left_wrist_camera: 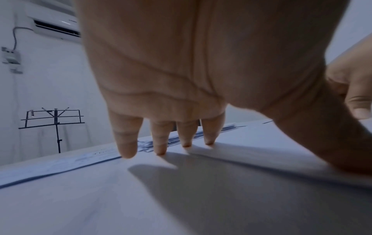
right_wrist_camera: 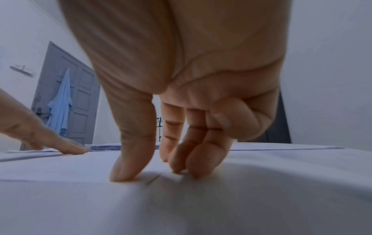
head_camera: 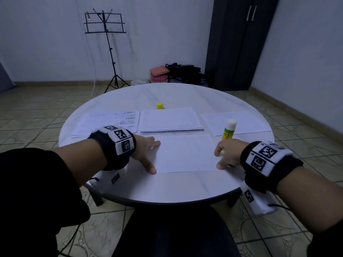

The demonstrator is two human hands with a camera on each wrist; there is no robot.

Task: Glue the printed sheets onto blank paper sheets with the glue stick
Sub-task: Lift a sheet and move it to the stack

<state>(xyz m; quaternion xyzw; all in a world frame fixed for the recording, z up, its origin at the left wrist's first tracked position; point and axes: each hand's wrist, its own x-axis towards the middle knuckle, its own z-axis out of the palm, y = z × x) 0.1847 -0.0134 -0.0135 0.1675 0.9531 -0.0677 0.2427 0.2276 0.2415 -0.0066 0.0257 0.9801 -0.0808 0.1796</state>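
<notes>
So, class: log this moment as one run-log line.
left hand: presses sheet | right hand: presses sheet | glue stick: upright, uncapped, untouched

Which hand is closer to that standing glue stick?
Right. The right hand sits just in front of the glue stick; the left hand presses the sheet's opposite edge.

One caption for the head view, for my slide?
Both hands, left and right, press a sheet flat beside an uncapped glue stick.

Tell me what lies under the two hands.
One white sheet on the table: left hand presses its left edge, right hand its right edge. Anything beneath that sheet is hidden.
</notes>
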